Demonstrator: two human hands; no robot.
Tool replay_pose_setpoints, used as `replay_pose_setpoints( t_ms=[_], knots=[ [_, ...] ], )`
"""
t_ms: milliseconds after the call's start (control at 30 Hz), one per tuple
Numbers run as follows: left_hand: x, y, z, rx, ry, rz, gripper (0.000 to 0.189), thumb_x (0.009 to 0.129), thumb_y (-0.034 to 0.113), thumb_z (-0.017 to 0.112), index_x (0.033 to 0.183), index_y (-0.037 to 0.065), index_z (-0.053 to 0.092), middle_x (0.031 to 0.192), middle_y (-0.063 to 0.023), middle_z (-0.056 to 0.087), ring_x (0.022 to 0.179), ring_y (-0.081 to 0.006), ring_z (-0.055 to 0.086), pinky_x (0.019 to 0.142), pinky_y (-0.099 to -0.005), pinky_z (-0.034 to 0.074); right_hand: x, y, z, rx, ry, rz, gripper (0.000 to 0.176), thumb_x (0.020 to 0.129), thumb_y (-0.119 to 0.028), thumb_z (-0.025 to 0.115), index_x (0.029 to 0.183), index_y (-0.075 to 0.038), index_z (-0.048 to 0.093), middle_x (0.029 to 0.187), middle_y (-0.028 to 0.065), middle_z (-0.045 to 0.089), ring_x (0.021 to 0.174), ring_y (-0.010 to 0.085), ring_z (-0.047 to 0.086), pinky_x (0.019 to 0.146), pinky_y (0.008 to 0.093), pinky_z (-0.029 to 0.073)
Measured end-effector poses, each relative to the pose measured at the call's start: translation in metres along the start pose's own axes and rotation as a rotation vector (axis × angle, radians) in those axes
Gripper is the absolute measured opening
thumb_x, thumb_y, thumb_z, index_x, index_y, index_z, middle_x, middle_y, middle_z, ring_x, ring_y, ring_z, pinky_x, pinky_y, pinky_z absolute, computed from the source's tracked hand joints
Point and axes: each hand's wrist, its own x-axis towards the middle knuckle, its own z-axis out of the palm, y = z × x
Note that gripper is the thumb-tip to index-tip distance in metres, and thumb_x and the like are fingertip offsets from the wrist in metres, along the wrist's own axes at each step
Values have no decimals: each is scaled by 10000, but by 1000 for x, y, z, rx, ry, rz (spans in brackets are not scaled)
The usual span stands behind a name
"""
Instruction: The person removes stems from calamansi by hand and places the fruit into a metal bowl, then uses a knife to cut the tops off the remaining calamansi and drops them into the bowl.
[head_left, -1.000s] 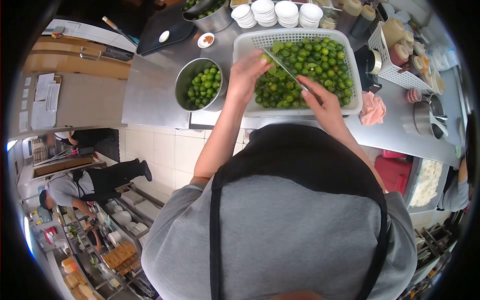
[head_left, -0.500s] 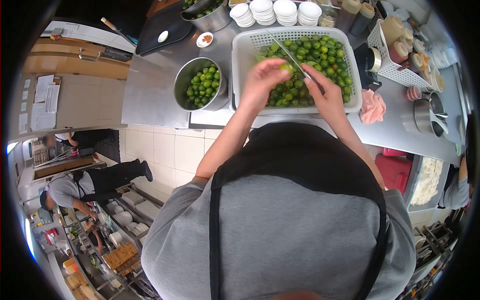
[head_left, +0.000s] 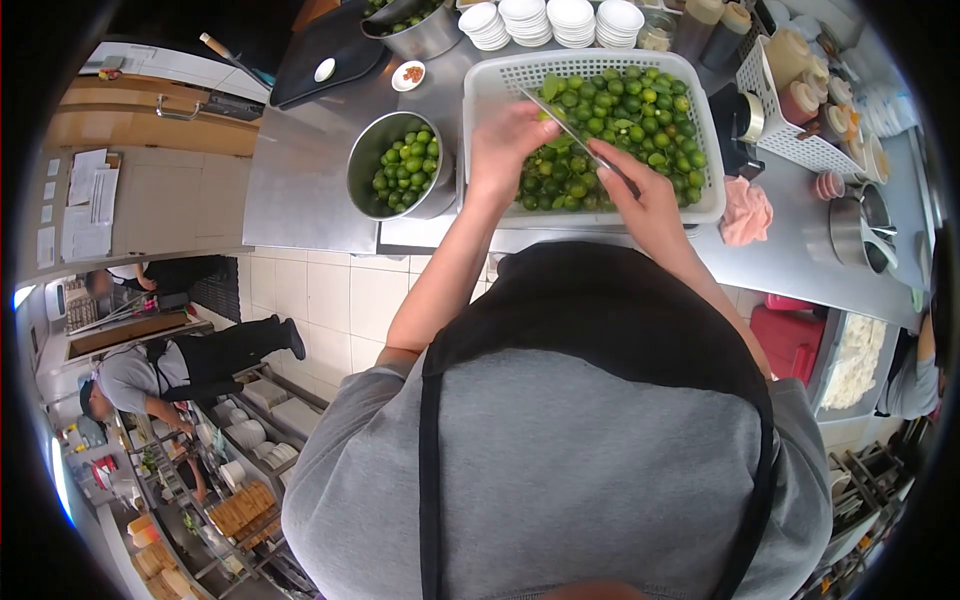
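1. With 12 at the top of my head view, the green fruit (head_left: 640,105) fills much of the white basket (head_left: 712,165) on the worktop (head_left: 300,180), at 2 to 4 o'clock from my left hand (head_left: 505,145).
2. My right hand's (head_left: 648,200) grip is closed around the knife (head_left: 570,130), whose long axis runs from 4 o'clock at the handle to between 10 and 11 at the tip, near the left fingers.
3. Blur hides my left grip; I cannot tell what it holds.
4. The steel pot (head_left: 440,190) of green fruit sits around 9 o'clock, nearer my left.
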Motion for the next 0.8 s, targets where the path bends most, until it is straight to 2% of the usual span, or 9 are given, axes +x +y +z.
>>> replay_pose_setpoints(
  t_ms=[267, 333, 433, 500, 567, 600, 633, 700, 800],
  knots=[
    [0, 12, -16, -358, -41, -139, 200, 818, 21, 603, 1011, -24, 579, 952, -107, 634, 866, -190, 620, 836, -309, 498, 6, 9, 4, 17, -10, -60, 308, 878, -167, 547, 1169, -67, 562, 1057, 109, 637, 899, 182, 627, 783, 263, 456],
    [6, 19, -44, -321, 71, -88, 202, 822, 27, 600, 1012, -37, 571, 969, -119, 622, 903, -215, 613, 859, -330, 498, 3, 12, 3, 8, -37, -70, 309, 877, -165, 549, 1170, -65, 561, 1061, 106, 637, 911, 182, 624, 789, 264, 454],
    [9, 35, -97, 59, 322, 64, 265, 770, 51, 656, 1009, -31, 579, 965, -127, 623, 889, -232, 610, 819, -335, 494, -1, 22, -2, 21, -60, -56, 313, 878, -168, 549, 1173, -63, 560, 1081, 93, 634, 954, 179, 614, 809, 274, 451],
    [6, 41, -117, 269, 419, 107, 302, 727, 63, 693, 1003, -11, 595, 969, -134, 626, 874, -252, 612, 792, -350, 489, -1, 33, -5, 52, 27, -103, 313, 880, -175, 551, 1177, -76, 564, 1052, 66, 645, 879, 124, 604, 761, 254, 451],
    [2, 44, -122, 1343, 524, 339, 269, 710, 98, 709, 957, 15, 640, 955, -125, 628, 843, -208, 623, 756, -287, 481, -1, 29, -16, 22, 26, 0, 312, 880, -177, 554, 1177, -82, 566, 1025, 53, 648, 827, 97, 579, 728, 236, 442],
    [4, 35, -118, 1297, 465, 385, 240, 674, 108, 723, 897, 41, 669, 925, -122, 637, 812, -211, 625, 725, -300, 474, 0, 27, -20, -11, 27, 101, 310, 881, -179, 556, 1177, -88, 568, 998, 41, 651, 774, 71, 554, 695, 219, 432],
    [6, 24, -102, 1129, 350, 297, 202, 632, 86, 716, 824, 42, 668, 839, -132, 639, 759, -296, 604, 698, -360, 478, 1, 29, -22, -1, 30, 110, 308, 879, -179, 561, 1175, -95, 570, 967, 26, 647, 715, 48, 496, 651, 193, 405],
    [11, -16, -76, 1129, 85, 5, 208, 661, 162, 703, 834, 49, 674, 854, -144, 644, 795, -307, 612, 714, -367, 477, 3, 26, -22, 2, 45, 83, 308, 878, -174, 563, 1175, -94, 569, 965, 25, 649, 718, 48, 501, 653, 194, 408],
    [1, -52, -13, 1374, -471, 102, 189, 687, 155, 664, 828, 29, 670, 830, -140, 651, 803, -322, 612, 767, -376, 475, 3, 24, -19, 28, 72, 23, 309, 875, -161, 565, 1177, -92, 567, 951, 22, 653, 711, 46, 504, 651, 196, 410]
  ],
)
